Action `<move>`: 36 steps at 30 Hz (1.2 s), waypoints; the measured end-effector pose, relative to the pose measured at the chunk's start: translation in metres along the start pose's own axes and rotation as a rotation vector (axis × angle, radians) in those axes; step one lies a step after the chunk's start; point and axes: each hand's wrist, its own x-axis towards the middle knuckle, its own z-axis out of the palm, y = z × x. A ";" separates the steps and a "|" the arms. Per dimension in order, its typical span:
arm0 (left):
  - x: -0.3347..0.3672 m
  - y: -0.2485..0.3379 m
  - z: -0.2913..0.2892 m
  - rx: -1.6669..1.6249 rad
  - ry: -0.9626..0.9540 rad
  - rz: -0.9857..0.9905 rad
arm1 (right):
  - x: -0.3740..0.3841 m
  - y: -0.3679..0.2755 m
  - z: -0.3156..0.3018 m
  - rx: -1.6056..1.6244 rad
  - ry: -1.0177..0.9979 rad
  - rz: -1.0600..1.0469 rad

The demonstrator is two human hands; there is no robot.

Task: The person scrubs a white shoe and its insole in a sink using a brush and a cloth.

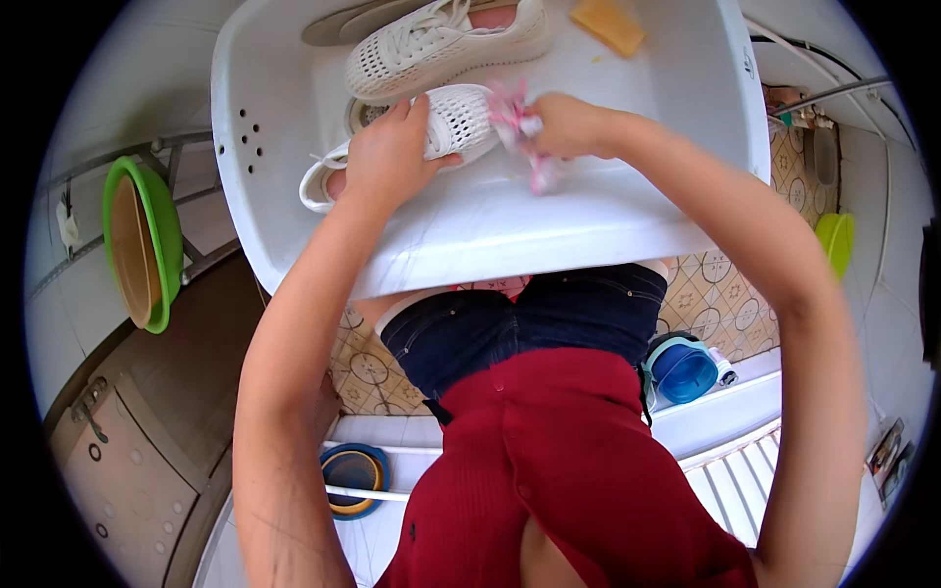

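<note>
A white sneaker with a perforated toe (461, 113) lies on its sole in a white sink (627, 211), its toe to the right. My left hand (392, 147) is closed over the laced middle of the shoe. My right hand (569, 125) grips a pink-and-white cloth-like thing (510, 113) against the toe; motion smears it, so its exact kind is unclear. Just beyond lies a second white sneaker (412, 64), with pale insoles (338, 24) behind it. The drain is partly hidden by the held shoe.
A yellow block (610, 24), perhaps soap or sponge, rests at the sink's far right. Left of the sink, a green basin (167, 245) hangs on a metal rack. Behind me on the right stands a blue container (684, 370); round blue-rimmed basins (377, 475) lie at lower left.
</note>
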 end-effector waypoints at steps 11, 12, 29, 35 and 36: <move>0.000 -0.003 -0.001 0.014 -0.023 -0.008 | 0.001 -0.001 -0.007 0.221 0.198 -0.282; 0.001 -0.001 0.000 0.014 -0.011 0.006 | 0.013 0.003 0.000 0.070 0.297 -0.435; 0.001 0.002 0.003 0.082 -0.047 0.021 | 0.045 0.020 0.025 0.287 0.575 -0.256; -0.001 -0.001 0.004 0.072 -0.002 0.056 | 0.032 0.028 0.026 0.534 0.343 -0.135; -0.001 0.001 0.002 0.071 -0.007 0.051 | 0.030 0.031 0.025 0.512 0.287 -0.109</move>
